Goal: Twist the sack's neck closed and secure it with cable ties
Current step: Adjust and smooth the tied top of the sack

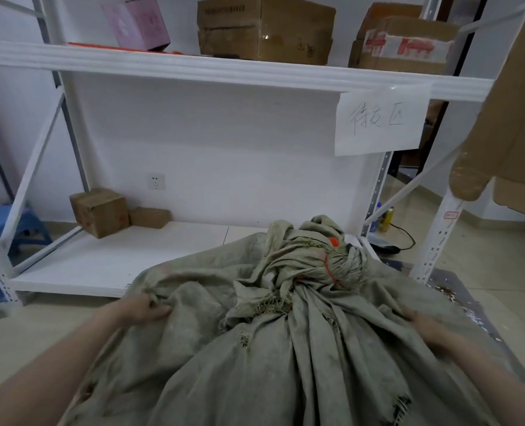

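Left hand: I am seeing my left hand (146, 310) pinching a fold of cloth on the left shoulder of the bulky grey-green woven fabric sack (270, 358), fingers curled shut around that fold.
Sack: it is filling the lower middle of the view, bulging between my two forearms and leaning away from me toward the white metal shelving rack (224, 75), seemingly resting partly on the rack's bottom board.
Neck: the bunched, twisted neck of the sack (325, 265) is sitting at the far top of the bulge, right of centre, with its long axis running away from me and slightly to the right.
Tie: a thin red cable tie (330, 270) is already circling the twisted neck; I cannot tell whether it is pulled fully tight.
Key relation: the neck is lying ahead of and between both hands, well apart from each; I am judging the right hand to be the nearer one, so any further twisting or a second tie would start from that side.
Right hand: my right hand (424, 329) is lying on the sack's right shoulder, fingers pressing into or gripping the cloth; motion blur is hiding whether it is closed on a fold.
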